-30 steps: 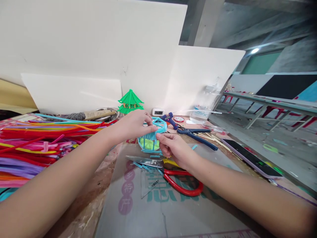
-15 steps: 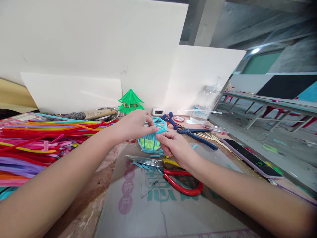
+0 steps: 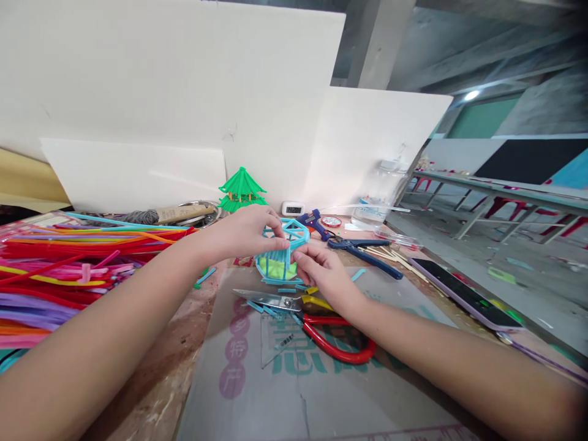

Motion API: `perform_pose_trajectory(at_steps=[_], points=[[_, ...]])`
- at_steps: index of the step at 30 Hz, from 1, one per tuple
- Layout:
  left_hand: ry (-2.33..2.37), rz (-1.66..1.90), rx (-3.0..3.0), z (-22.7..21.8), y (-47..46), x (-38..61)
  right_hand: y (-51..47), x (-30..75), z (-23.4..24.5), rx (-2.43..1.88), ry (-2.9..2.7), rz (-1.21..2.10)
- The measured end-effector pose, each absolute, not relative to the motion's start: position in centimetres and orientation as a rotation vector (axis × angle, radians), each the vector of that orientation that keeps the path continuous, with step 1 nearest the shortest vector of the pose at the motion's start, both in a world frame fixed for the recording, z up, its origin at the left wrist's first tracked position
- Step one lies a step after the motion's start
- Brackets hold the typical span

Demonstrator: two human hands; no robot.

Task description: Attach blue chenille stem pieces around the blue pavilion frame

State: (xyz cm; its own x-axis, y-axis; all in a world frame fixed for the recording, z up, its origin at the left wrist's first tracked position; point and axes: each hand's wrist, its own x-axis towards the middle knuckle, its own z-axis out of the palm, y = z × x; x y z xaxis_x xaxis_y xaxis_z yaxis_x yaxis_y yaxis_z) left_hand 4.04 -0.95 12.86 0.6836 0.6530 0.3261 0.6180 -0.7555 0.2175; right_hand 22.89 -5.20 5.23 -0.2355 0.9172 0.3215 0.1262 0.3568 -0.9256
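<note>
A small light-blue frame [image 3: 298,231], built from what look like pipe-cleaner pieces, stands upright on the table with a yellow-green base inside. My left hand [image 3: 255,229] reaches over it from the left, its thumb and fingers closed on the frame's front edge. Close against the right side of the frame, my right hand [image 3: 324,269] is curled with thumb and forefinger pinched; what lies between them is too small to make out. Scissors [image 3: 337,349] with red handles lie in front of the frame. Short blue pieces [image 3: 261,306] are scattered by the blades.
Bundles of coloured pipe cleaners [image 3: 55,275] spread across the left. A green roof model [image 3: 242,190], a small digital timer [image 3: 294,209], a glue gun [image 3: 315,222], blue-handled pliers [image 3: 367,254] and a plastic bottle [image 3: 374,202] stand behind. A phone [image 3: 463,294] lies right.
My right hand has drawn slightly down, and its fingertips are a little farther from my left thumb. My left hand stays at the blue frame.
</note>
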Motion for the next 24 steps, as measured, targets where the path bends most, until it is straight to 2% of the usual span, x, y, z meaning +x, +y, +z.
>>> perform_pose_trajectory(at_steps=[14, 24], points=[[1.141, 0.565, 2.837, 12.73, -1.32, 4.39, -5.07, 22.74, 5.14, -0.979, -1.617, 1.129], [1.125, 0.611, 2.866, 12.58, -1.06, 4.29, -5.02, 22.89, 5.04, -0.941, -1.667, 1.087]])
